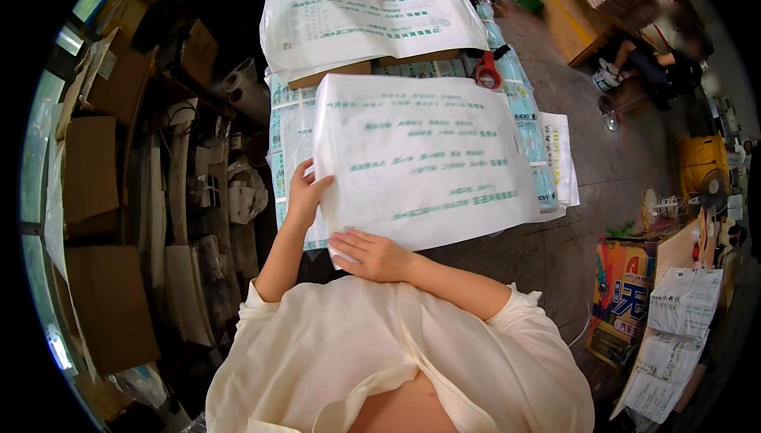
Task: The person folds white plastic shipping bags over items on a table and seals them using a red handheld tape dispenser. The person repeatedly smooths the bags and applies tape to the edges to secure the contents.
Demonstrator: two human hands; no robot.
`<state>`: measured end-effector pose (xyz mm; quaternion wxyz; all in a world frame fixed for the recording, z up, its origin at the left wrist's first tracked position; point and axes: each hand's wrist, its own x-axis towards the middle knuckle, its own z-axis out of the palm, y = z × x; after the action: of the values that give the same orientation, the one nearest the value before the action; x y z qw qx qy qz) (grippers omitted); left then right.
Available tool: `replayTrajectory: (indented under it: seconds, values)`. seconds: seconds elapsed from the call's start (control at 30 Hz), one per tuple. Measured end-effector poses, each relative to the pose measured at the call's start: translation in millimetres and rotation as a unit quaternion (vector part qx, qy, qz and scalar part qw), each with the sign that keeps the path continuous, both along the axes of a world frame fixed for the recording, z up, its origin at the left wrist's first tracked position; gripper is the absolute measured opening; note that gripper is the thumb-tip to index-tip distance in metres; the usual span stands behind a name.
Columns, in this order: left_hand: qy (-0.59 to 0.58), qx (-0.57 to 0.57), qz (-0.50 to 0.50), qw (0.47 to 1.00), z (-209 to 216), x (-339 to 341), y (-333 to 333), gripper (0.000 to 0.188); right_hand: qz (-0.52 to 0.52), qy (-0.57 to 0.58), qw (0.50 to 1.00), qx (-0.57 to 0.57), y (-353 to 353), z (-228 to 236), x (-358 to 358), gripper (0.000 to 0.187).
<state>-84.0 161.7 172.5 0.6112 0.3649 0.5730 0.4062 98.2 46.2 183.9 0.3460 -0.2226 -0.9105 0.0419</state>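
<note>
A white printed plastic bag (pixel 428 164) with green lettering lies flat before me on a stack of pale blue printed packs (pixel 293 128). At its left edge is my left hand (pixel 305 194), thumb over the top of the bag and fingers along the side, closed on that edge. Across the near left corner lies my right hand (pixel 369 255), fingers stretched out and pressed flat on the plastic. Part of the corner shows beneath this hand. Just beyond the bag's far right corner rests a red tape dispenser (pixel 487 72).
Another white printed bag (pixel 372 13) covers cardboard at the far end of the stack. Cardboard boxes (pixel 111 306) and rolls crowd the left. A person (pixel 662 64) sits at the far right, near a wooden table (pixel 567 13). A fan (pixel 713 183) stands right.
</note>
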Motion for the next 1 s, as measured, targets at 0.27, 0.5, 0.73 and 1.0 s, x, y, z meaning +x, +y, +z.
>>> replayTrajectory:
  seconds: [0.27,0.5,0.73,1.0]
  values:
    - [0.143,-0.003,0.095,0.985,-164,-111,11,0.059,-0.209,-0.184,0.938,-0.207,16,-71,60,0.054]
    - [0.479,0.196,0.107,0.849,-202,-125,20,0.055,-0.552,0.003,0.760,-0.344,29,-160,230,0.056]
    - [0.473,0.278,0.038,0.835,-162,-103,113,0.048,-0.629,0.078,0.661,-0.402,67,-215,293,0.066]
    - [0.581,0.229,-0.132,0.770,-136,-101,234,0.036,-0.704,0.075,0.595,-0.381,77,-241,310,0.048]
